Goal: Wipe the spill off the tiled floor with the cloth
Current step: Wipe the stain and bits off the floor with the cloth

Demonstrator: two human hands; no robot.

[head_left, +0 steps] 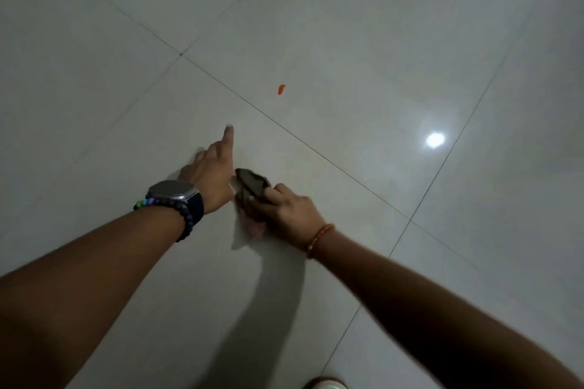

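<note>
A small orange-red spill (281,89) lies on the pale tiled floor (363,50), just beyond a dark grout line. My left hand (212,171) is stretched out above the floor with the index finger extended toward the spill and holds nothing; a watch and a bead bracelet sit on that wrist. My right hand (289,210) is closed around a dark crumpled cloth (251,185), low over the floor and right beside the left hand. Both hands are nearer to me than the spill, well short of it.
Glossy tiles with dark grout lines fill the view. A bright lamp reflection (435,139) shines on the floor at the right. A light-coloured shoe tip (325,384) shows at the bottom edge.
</note>
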